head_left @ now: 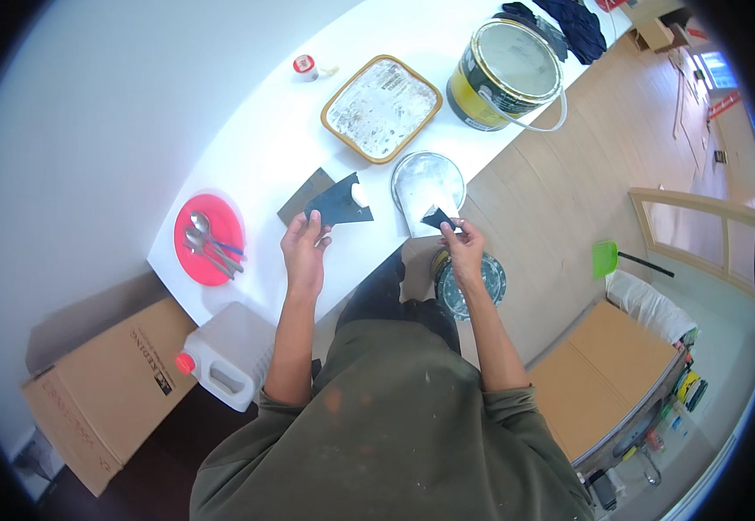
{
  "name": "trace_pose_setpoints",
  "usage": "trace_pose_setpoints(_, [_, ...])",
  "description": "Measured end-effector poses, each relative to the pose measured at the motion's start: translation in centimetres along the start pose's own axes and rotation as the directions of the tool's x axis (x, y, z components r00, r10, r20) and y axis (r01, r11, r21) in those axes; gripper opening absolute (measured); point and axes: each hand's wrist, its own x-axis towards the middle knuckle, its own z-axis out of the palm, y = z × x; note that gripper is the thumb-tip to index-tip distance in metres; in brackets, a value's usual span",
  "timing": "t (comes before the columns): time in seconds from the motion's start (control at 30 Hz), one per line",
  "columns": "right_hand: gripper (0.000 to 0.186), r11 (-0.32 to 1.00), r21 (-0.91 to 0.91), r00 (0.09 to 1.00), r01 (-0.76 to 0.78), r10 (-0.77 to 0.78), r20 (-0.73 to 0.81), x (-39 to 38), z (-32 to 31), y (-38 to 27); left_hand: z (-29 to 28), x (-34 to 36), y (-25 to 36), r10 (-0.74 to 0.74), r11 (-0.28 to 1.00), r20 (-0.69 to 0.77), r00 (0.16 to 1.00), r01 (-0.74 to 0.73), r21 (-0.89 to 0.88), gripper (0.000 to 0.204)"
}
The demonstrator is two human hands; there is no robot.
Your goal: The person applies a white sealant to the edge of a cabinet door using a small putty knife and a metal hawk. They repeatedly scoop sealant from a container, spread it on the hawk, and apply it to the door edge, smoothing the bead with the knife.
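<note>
My left hand (304, 256) grips a dark, flat trapezoid scraper (336, 201) with a white blob of paste near one edge. A greyish flat plate (298, 198) lies partly under it on the white table (256, 139). My right hand (464, 252) holds a pale, paste-coated flat blade (423, 201) with a dark piece at its near end, over a round metal lid (447, 174). A tan-rimmed rectangular tub (382, 87) with white residue and a bucket (482, 100) with yellow and dark label stand beyond my hands.
A pink plate (191, 278) with spoons, a small red-lidded cup (305, 68) and dark cloths (581, 30) are on the table. A white jug (239, 339), cardboard box (108, 408), splattered bucket (473, 295), cardboard-covered surface (603, 373), green dustpan (605, 259) and wooden frame (686, 204) surround me.
</note>
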Motion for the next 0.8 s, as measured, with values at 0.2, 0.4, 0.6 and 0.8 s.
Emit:
trace_pose_setpoints(0.2, [0.025,0.999,0.040,0.999,0.016,-0.014,-0.044,-1.3,-0.7,-0.6,-2.3,3.4,-1.5,0.054,0.952,-0.056,0.997,-0.035,0.304,0.029])
trace_pose_setpoints(0.4, [0.022,0.991,0.130,1.000,0.025,-0.022,-0.021,-2.5,-1.8,-2.1,-7.2,6.3,-5.1,0.177,0.815,-0.204,0.963,-0.027,0.579,0.037])
trace_pose_setpoints(0.6, [0.026,0.963,0.270,0.998,-0.016,-0.001,0.062,-5.3,-0.3,-6.5,-3.2,2.4,-3.5,0.361,0.600,0.090,0.928,-0.305,0.739,0.044])
trace_pose_setpoints(0.8, [0.017,0.958,0.284,0.973,-0.048,-0.019,0.230,-8.5,1.8,-11.4,6.2,-4.4,-1.6,-0.174,0.984,0.538,0.825,0.129,0.120,0.032])
